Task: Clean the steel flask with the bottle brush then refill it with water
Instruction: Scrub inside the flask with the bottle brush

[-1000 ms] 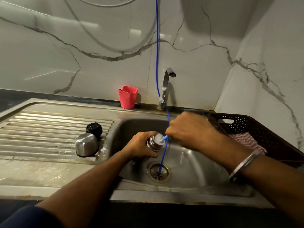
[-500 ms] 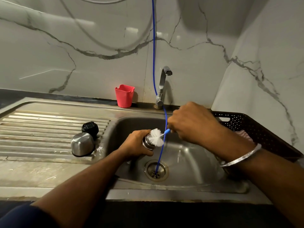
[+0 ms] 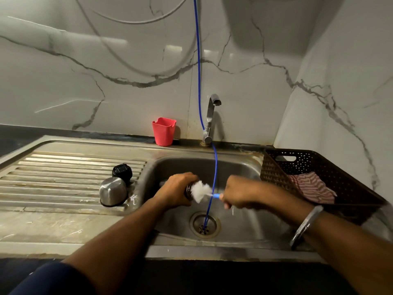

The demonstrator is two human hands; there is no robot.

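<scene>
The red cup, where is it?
In the head view, the red cup stands at the back of the sink counter against the marble wall, just left of the tap and behind the ribbed draining board.

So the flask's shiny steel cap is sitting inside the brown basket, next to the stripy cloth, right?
Not quite. The head view shows the steel cap upside down on the ribbed draining board, beside the black stopper. The brown basket holds only the stripy cloth.
</scene>
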